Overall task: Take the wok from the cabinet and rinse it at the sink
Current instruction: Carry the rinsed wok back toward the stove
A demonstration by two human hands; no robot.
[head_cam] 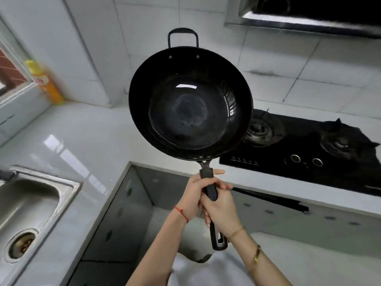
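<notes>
Head view: one black wok (190,104), held up in the air above the corner of the white countertop (68,137), bowl facing the camera, nothing inside. Two handles on it: one long straight handle (210,193) pointing down toward the body, one small loop handle (183,37) at the far rim. Two hands on the long handle, both with fingers curled round it: left hand (190,199) higher up, nearest the bowl, forefinger stretched out past the grip; right hand (221,211) just below, touching the left. One red string on the left wrist; two gold bangles on the right forearm.

One steel sink (31,203) at lower left, well apart from the wok, with one round drain (21,246) in its floor. One black gas hob (305,153) at right, partly hidden behind the wok's rim: two burners, two round knobs at its front edge. One yellow and orange bottle (46,82) standing in the far left corner against the tiled wall, blurred. One dark range hood (309,15) at upper right. Grey cabinet fronts (127,213) below the counter; whether open or closed, cannot tell.
</notes>
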